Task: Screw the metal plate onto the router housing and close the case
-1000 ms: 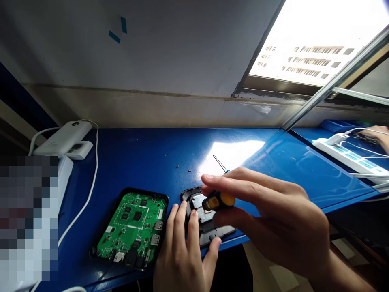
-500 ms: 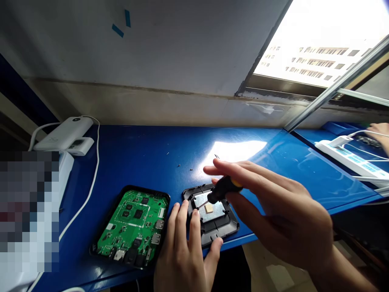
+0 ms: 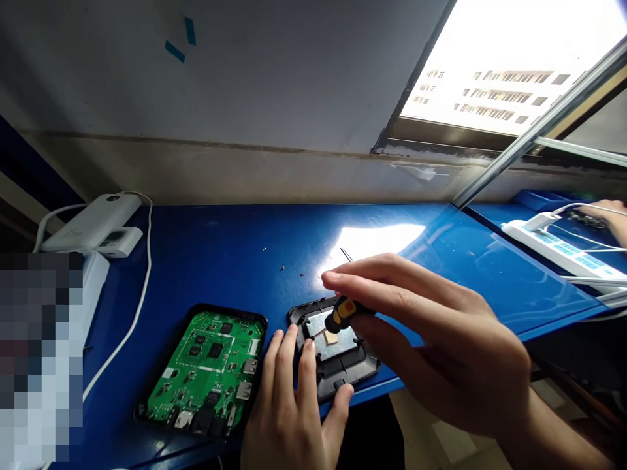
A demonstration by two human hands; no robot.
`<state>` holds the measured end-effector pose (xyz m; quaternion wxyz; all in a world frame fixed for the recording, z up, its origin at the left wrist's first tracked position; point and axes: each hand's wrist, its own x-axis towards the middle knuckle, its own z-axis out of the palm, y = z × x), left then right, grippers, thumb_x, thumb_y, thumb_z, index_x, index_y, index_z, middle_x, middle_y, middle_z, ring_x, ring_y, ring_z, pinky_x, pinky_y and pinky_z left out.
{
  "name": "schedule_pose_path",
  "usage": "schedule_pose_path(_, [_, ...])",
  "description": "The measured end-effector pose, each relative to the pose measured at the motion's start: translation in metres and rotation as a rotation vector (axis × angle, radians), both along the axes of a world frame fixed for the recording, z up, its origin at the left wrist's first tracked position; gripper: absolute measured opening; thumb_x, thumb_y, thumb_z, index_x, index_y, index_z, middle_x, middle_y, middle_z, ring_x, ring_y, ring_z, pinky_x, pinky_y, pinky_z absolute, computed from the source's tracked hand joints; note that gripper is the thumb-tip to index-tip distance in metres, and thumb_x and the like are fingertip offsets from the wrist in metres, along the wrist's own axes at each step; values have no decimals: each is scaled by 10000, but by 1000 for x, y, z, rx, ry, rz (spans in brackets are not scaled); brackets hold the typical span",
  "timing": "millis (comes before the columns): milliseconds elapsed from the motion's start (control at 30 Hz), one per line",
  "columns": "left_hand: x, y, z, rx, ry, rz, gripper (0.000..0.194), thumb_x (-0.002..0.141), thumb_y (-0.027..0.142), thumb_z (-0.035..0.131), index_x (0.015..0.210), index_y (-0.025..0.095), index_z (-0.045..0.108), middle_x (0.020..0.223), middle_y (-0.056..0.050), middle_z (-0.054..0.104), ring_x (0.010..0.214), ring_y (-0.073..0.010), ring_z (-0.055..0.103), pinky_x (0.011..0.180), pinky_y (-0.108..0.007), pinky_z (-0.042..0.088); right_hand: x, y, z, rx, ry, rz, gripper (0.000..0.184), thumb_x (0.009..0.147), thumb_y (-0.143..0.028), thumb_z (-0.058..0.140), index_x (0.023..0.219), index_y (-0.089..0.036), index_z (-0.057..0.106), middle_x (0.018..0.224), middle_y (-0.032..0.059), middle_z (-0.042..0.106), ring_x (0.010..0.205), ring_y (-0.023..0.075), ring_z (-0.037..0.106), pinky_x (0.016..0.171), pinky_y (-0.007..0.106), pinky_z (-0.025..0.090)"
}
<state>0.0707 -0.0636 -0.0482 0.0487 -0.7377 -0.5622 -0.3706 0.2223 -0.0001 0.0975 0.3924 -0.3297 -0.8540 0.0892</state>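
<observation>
My right hand [image 3: 441, 339] is closed on a short black-and-yellow screwdriver [image 3: 340, 314], held between thumb and fingers at a tilt. The driver's tip is at the corner of a metal plate [image 3: 343, 349] inside a black plastic cover [image 3: 360, 372]. A small tan pad [image 3: 332, 337] sits on that plate. My left hand [image 3: 296, 405] holds the cover at its left and near edges, index fingertip close to the driver's tip and thumb on the near side. Left of it lies a green circuit board [image 3: 196, 372] in a black casing [image 3: 142, 398].
Small screws [image 3: 302, 274] and a thin dark tool [image 3: 345, 254] lie on the blue table [image 3: 210, 241]. White devices with a cable [image 3: 147, 261] stand at left. At far right are a power strip [image 3: 563, 248] and another person's hand [image 3: 607, 212].
The screwdriver handle has turned in my right fingers, bringing its yellow and orange part into sight. My left hand stays on the cover. The whole view has shifted slightly.
</observation>
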Motion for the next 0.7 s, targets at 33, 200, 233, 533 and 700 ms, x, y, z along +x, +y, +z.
schedule_pose_path(33, [0, 0, 0, -3, -4, -7, 357, 1026, 388, 596, 1271, 131, 635, 1362, -198, 672, 1293, -354, 626, 1033, -447, 526, 1, -2, 1, -15, -17, 7, 334, 1014, -135, 620, 1343, -168, 669, 1198, 99, 762, 1003, 162, 753, 823, 266, 627])
schedule_pose_path(200, [-1, -1, 1, 5, 17, 0, 364, 1009, 382, 633, 1262, 121, 639, 1345, -198, 678, 1278, -357, 630, 1018, -434, 528, 0, -3, 2, -46, -20, 11, 313, 994, -143, 678, 1306, -134, 677, 1142, 81, 784, 914, 125, 752, 790, 219, 613])
schedule_pose_path(233, [-1, -1, 1, 10, 25, 5, 363, 1007, 386, 635, 1258, 124, 639, 1344, -194, 680, 1278, -356, 630, 1015, -426, 530, -1, -2, 2, -42, -10, 11, 291, 991, -156, 689, 1280, -127, 690, 1101, 79, 783, 872, 121, 743, 761, 225, 609])
schedule_pose_path(533, [1, -1, 0, 37, 31, 44, 347, 1023, 388, 606, 1283, 160, 625, 1381, -155, 678, 1283, -337, 639, 985, -389, 550, -10, -6, -1, 45, -30, -115, 321, 969, -340, 732, 1237, -164, 721, 883, 35, 663, 706, 115, 654, 608, 234, 561])
schedule_pose_path(700, [0, 1, 1, 30, 7, 2, 328, 1049, 362, 544, 1259, 122, 623, 1346, -197, 665, 1286, -360, 625, 1012, -430, 536, -5, -8, -4, 7, -66, -6, 367, 1049, -201, 576, 1399, -91, 588, 1121, 120, 744, 918, 152, 723, 782, 252, 606])
